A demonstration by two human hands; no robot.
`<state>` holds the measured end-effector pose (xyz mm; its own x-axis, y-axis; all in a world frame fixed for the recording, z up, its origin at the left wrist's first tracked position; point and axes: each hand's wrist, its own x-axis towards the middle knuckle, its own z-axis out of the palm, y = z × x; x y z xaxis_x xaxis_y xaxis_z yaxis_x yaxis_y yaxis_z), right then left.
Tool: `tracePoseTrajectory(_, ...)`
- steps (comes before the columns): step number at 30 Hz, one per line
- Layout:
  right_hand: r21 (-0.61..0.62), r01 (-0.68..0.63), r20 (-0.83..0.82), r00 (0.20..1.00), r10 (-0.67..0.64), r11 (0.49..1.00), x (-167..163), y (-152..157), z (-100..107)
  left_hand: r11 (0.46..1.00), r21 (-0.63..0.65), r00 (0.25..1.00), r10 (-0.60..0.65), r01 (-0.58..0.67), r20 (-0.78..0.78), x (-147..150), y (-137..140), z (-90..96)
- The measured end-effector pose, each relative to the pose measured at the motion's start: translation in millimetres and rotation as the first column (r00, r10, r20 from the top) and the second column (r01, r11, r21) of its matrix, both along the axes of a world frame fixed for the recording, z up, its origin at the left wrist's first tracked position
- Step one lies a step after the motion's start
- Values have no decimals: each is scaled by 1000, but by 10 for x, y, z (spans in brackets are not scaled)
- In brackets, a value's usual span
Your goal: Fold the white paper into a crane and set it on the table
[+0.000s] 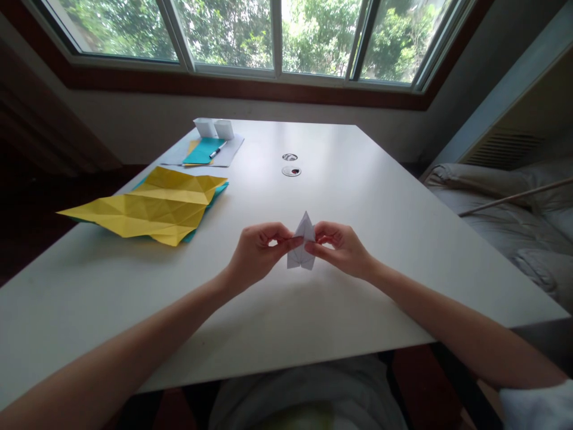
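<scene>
Between my two hands a small piece of folded white paper [301, 257] is held up over the table. Its top comes to a point, and its lower edge is split into two flaps with crease lines on them. My left hand [264, 245] pinches its left side between thumb and fingers. On the right side my right hand [338, 246] grips it the same way, thumb toward me. The fingertips behind the paper are hidden.
On the white table [358, 179], creased yellow paper [156, 203] lies over teal paper at the left. Farther back are a teal sheet [203, 151], a pen [218, 150], white folded paper boxes [224, 129] and two round discs [291, 171]. A padded cover [492, 209] lies beyond the right edge.
</scene>
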<state>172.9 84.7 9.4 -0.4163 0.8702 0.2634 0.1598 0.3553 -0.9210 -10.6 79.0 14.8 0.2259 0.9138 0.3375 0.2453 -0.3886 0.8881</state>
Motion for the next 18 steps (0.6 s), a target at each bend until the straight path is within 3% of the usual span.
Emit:
tracePoseTrajectory(5, 135, 156, 81, 982, -168, 978, 7, -4, 22, 996, -55, 997, -74, 75, 25, -1, 0, -19)
tracePoseTrajectory(9, 141, 170, 77, 980, -182, 975, 34, 21, 19, 985, -72, 984, -149, 156, 95, -6, 6, -24)
tracePoseTrajectory(13, 127, 148, 63, 986, -156, 981, 62, 53, -5, 994, -46, 987, -92, 99, 133, -16, 20, -32)
tracePoseTrajectory(18, 99, 163, 14, 986, -165, 982, 71, 63, -32, 999, 10, 998, -52, 51, 36, -24, 20, -53)
